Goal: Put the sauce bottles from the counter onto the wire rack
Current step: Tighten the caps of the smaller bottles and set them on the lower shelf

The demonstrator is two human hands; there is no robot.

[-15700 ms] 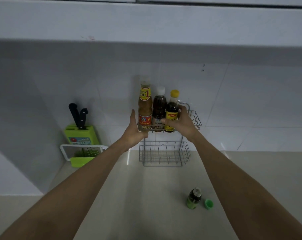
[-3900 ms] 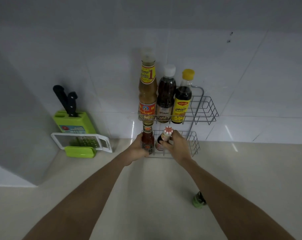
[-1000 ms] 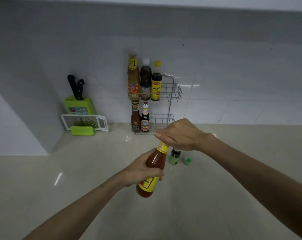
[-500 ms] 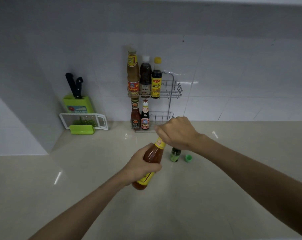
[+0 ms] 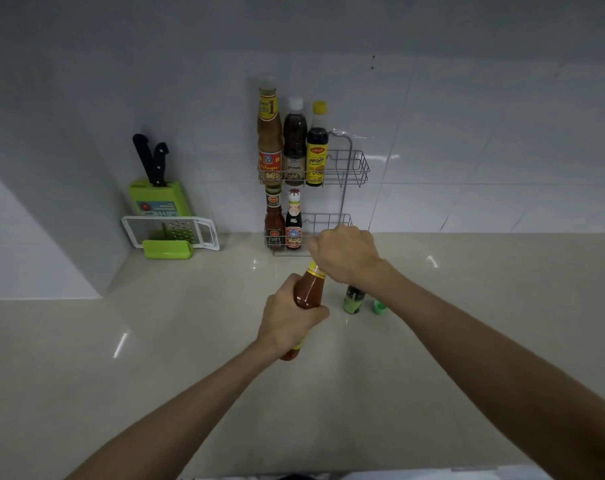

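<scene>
Hands [image 5: 290, 320] clasped round chili bottle [image 5: 308, 289]

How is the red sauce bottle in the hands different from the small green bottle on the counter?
The red sauce bottle is larger, tilted, and gripped by the left hand with the right hand over its top. The small green bottle stands upright and alone, uncapped, its green cap beside it. Neither is on the wire rack yet.

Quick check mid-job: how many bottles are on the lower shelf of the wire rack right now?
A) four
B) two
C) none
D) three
B: the lower shelf holds a red sauce bottle and a smaller dark bottle side by side at its left end, with bare wire to their right.
</scene>
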